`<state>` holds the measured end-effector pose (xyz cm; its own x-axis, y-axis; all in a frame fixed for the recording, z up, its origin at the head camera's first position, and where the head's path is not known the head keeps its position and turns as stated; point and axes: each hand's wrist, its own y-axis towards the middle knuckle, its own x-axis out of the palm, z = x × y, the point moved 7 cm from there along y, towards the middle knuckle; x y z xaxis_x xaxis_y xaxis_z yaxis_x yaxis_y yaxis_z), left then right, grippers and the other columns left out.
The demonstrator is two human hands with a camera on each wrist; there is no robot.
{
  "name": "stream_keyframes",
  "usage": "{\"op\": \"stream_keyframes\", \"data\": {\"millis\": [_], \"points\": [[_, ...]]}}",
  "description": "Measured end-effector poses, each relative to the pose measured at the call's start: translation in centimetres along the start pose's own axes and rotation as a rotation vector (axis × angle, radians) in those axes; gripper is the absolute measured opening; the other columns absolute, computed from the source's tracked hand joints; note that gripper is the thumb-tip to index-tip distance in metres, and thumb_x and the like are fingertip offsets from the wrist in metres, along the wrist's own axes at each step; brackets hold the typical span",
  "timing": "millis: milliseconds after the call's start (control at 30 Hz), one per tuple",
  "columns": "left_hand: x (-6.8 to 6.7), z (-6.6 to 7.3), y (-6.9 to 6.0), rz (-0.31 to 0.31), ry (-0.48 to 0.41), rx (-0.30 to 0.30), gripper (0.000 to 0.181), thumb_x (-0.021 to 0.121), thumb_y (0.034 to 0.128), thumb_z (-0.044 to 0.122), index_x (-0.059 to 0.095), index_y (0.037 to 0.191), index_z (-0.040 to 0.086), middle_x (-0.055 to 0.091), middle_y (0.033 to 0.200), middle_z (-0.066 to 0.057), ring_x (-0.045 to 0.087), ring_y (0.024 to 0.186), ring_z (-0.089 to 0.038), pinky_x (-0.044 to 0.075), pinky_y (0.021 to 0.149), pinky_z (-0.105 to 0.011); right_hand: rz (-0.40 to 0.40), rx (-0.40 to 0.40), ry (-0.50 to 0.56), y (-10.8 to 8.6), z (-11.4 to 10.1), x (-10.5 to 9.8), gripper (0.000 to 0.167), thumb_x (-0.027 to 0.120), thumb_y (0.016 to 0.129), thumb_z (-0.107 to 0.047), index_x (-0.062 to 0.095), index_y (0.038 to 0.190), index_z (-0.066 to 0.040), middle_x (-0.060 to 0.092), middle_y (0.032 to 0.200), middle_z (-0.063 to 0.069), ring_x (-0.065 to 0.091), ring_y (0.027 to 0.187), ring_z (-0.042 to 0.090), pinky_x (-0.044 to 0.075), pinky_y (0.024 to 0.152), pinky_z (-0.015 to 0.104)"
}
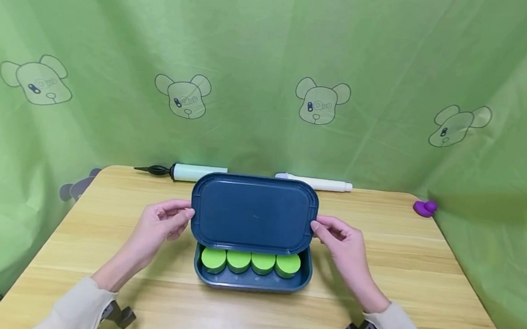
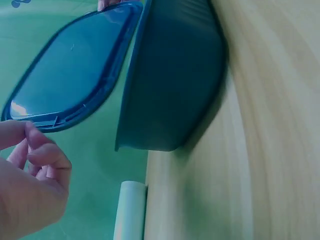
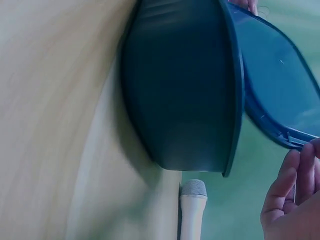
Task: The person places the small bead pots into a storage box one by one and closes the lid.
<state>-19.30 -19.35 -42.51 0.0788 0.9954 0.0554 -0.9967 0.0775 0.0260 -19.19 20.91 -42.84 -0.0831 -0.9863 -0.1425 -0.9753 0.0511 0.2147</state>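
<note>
A dark blue lid (image 1: 254, 216) is tilted up above a matching box (image 1: 253, 284), its underside facing me. My left hand (image 1: 164, 224) pinches the lid's left end between thumb and fingers. At the opposite end, my right hand (image 1: 341, 239) pinches the rim the same way. Below the lid's lower edge, a row of several bright green round pieces (image 1: 238, 261) shows inside the box; the lid hides the back of the interior. Both wrist views show the lid (image 2: 75, 65) apart from the box wall (image 3: 180, 90), and the box resting on the table.
The wooden table (image 1: 249, 322) ends at a green curtain (image 1: 261, 80) printed with bear heads. Along its back edge lie a mint tube with a black pointed tip (image 1: 199, 173) and a white microphone (image 1: 320, 184). A purple rubber duck (image 1: 424, 208) sits at the back right corner.
</note>
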Motion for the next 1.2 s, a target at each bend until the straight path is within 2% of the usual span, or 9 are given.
{"op": "stream_keyframes", "data": {"millis": [233, 367, 467, 567, 667, 800, 900, 1067, 1200], "points": [[0.1, 0.8, -0.2, -0.086, -0.046, 0.037, 0.031, 0.069, 0.1085, 0.007, 0.069, 0.136, -0.008, 0.081, 0.101, -0.016, 0.075, 0.077, -0.017, 0.055, 0.061, -0.024, -0.034, -0.017, 0.001, -0.4, -0.6, -0.2, 0.028, 0.077, 0.105, -0.011, 0.077, 0.125, 0.009, 0.082, 0.096, 0.008, 0.077, 0.087, 0.012, 0.058, 0.081, 0.023], [0.3, 0.9, -0.3, -0.114, -0.086, 0.031, 0.027, 0.064, 0.1116, 0.010, 0.071, 0.131, -0.008, 0.079, 0.110, -0.023, 0.079, 0.088, -0.023, 0.059, 0.066, -0.027, -0.094, -0.030, 0.008, -0.7, -0.9, -0.4, 0.029, 0.075, 0.106, -0.010, 0.076, 0.128, 0.009, 0.082, 0.106, 0.010, 0.079, 0.099, 0.013, 0.060, 0.090, 0.026], [0.3, 0.6, -0.4, -0.100, -0.083, 0.016, 0.032, 0.066, 0.1117, 0.017, 0.072, 0.129, -0.009, 0.079, 0.110, -0.024, 0.077, 0.084, -0.022, 0.059, 0.066, -0.028, -0.118, -0.056, -0.024, -1.0, -1.0, -0.6, 0.026, 0.072, 0.107, -0.008, 0.077, 0.128, 0.006, 0.082, 0.107, 0.006, 0.077, 0.094, 0.011, 0.061, 0.083, 0.026], [0.4, -0.1, -0.5, -0.080, -0.021, -0.007, 0.036, 0.074, 0.1073, 0.019, 0.072, 0.132, -0.007, 0.080, 0.109, -0.018, 0.074, 0.078, -0.018, 0.059, 0.068, -0.028, -0.126, -0.058, -0.055, -1.2, -0.8, -0.5, 0.024, 0.069, 0.109, -0.010, 0.078, 0.126, 0.004, 0.081, 0.103, 0.004, 0.073, 0.085, 0.012, 0.059, 0.068, 0.028], [0.6, -0.9, -0.6, -0.078, 0.070, -0.015, 0.041, 0.081, 0.1014, 0.013, 0.071, 0.137, -0.003, 0.079, 0.108, -0.015, 0.072, 0.078, -0.016, 0.060, 0.072, -0.028, -0.138, -0.035, -0.067, -1.4, -0.3, -0.1, 0.023, 0.071, 0.109, -0.015, 0.078, 0.125, 0.000, 0.078, 0.098, 0.006, 0.069, 0.081, 0.015, 0.055, 0.060, 0.029], [1.0, -1.5, -1.0, -0.098, 0.189, 0.019, 0.050, 0.085, 0.0965, 0.010, 0.069, 0.143, 0.002, 0.075, 0.105, -0.016, 0.071, 0.086, -0.018, 0.059, 0.078, -0.027, -0.183, -0.063, -0.153, -1.5, 0.3, 1.0, 0.031, 0.078, 0.104, -0.015, 0.076, 0.133, -0.006, 0.068, 0.099, 0.009, 0.062, 0.083, 0.017, 0.052, 0.065, 0.026], [1.2, -1.9, -1.1, -0.114, 0.263, 0.052, 0.052, 0.086, 0.0950, 0.011, 0.069, 0.144, 0.004, 0.071, 0.101, -0.014, 0.068, 0.087, -0.020, 0.058, 0.078, -0.027, -0.216, -0.130, -0.246, -1.7, 0.3, 1.8, 0.039, 0.079, 0.102, -0.010, 0.073, 0.140, -0.009, 0.060, 0.096, 0.008, 0.057, 0.082, 0.018, 0.050, 0.067, 0.025], [1.7, -2.7, -1.3, -0.150, 0.352, 0.107, 0.052, 0.084, 0.0943, 0.004, 0.067, 0.143, 0.001, 0.066, 0.093, -0.011, 0.062, 0.080, -0.019, 0.054, 0.071, -0.025, -0.234, -0.200, -0.408, -1.8, 0.6, 2.4, 0.046, 0.078, 0.098, -0.004, 0.072, 0.142, -0.014, 0.055, 0.089, 0.000, 0.052, 0.075, 0.015, 0.046, 0.063, 0.026], [2.0, -3.8, -1.4, -0.180, 0.384, 0.081, 0.051, 0.080, 0.0963, 0.001, 0.065, 0.145, 0.002, 0.062, 0.090, -0.009, 0.058, 0.072, -0.015, 0.049, 0.062, -0.022, -0.239, -0.207, -0.483, -1.9, 1.3, 2.6, 0.047, 0.076, 0.094, -0.001, 0.074, 0.139, -0.016, 0.053, 0.084, -0.003, 0.050, 0.072, 0.014, 0.044, 0.063, 0.028]]}}
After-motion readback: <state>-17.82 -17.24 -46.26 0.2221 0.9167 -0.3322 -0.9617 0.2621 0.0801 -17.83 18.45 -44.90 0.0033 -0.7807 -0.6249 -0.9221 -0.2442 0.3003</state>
